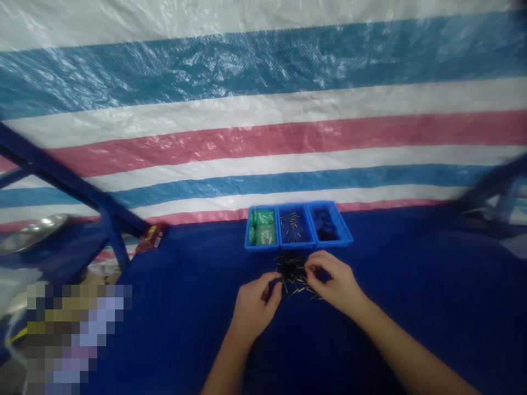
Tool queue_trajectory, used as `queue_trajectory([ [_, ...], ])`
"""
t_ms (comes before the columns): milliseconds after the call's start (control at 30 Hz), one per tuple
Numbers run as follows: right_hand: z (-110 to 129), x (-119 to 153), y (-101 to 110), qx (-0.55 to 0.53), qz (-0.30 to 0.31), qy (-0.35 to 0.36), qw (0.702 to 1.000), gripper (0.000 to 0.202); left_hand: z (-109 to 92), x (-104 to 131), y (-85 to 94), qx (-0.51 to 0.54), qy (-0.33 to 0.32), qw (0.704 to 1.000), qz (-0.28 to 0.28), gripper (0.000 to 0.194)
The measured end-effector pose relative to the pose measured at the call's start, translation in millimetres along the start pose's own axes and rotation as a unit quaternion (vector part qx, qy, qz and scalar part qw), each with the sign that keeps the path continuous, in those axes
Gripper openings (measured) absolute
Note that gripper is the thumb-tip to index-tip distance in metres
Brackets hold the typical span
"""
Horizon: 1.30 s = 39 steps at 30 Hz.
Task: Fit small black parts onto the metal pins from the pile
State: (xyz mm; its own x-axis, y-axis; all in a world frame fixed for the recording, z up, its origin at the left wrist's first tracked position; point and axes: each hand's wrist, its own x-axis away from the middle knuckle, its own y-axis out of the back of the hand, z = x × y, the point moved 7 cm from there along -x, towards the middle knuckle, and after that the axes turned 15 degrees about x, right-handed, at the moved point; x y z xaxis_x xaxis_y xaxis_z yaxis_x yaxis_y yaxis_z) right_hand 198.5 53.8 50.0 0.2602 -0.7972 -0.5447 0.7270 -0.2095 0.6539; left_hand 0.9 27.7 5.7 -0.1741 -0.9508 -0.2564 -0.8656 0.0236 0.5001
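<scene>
Green pieces, thin pins and dark parts were held in three blue bins (298, 244) at the tabletop's (411, 307) far edge, while the loose pin pile (293, 272) was pinched at by the curled left hand (255, 307) and right hand (335, 282).

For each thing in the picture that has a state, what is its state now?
Left hand: fingers pinched, beside the pins.
Right hand: fingers curled on the pins.
Pins: loose pile on the cloth.
Left bin: holds green pieces.
Middle bin: holds some pins.
Right bin: holds dark pieces.
</scene>
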Motion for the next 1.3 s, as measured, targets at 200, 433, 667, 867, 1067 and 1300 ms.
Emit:
queue_trajectory([
  [200,5.1,-3.6,2.9,-0.003,0.001,0.001,1.0,0.015,-13.3,-2.6,0.3,-0.011,-0.041,0.999,-0.004,0.024],
  [433,24.2,-20.9,-0.7,-0.034,0.028,0.013,0.999,0.015,-43.0,-19.0,-6.4,-0.021,-0.139,0.989,0.033,0.018],
  [667,10.2,-22.4,4.1,-0.059,-0.017,-0.023,0.998,0.013,-49.5,-42.0,2.5,-0.096,-0.141,0.985,0.013,0.022],
  [867,1.4,-9.3,-3.9,-0.083,-0.014,-0.037,0.996,0.011,-42.5,-40.7,-4.3,-0.014,-0.178,0.984,0.01,0.018],
  [1067,5.9,-6.4,-11.1,-0.097,0.009,-0.048,0.994,0.012,-30.0,-32.6,-17.6,0.017,-0.149,0.988,0.036,0.016],
  [1300,3.0,-5.2,-12.3,-0.101,0.015,-0.063,0.993,0.01,-23.5,-34.3,-17.2,0.025,-0.109,0.994,0.014,0.02],
])
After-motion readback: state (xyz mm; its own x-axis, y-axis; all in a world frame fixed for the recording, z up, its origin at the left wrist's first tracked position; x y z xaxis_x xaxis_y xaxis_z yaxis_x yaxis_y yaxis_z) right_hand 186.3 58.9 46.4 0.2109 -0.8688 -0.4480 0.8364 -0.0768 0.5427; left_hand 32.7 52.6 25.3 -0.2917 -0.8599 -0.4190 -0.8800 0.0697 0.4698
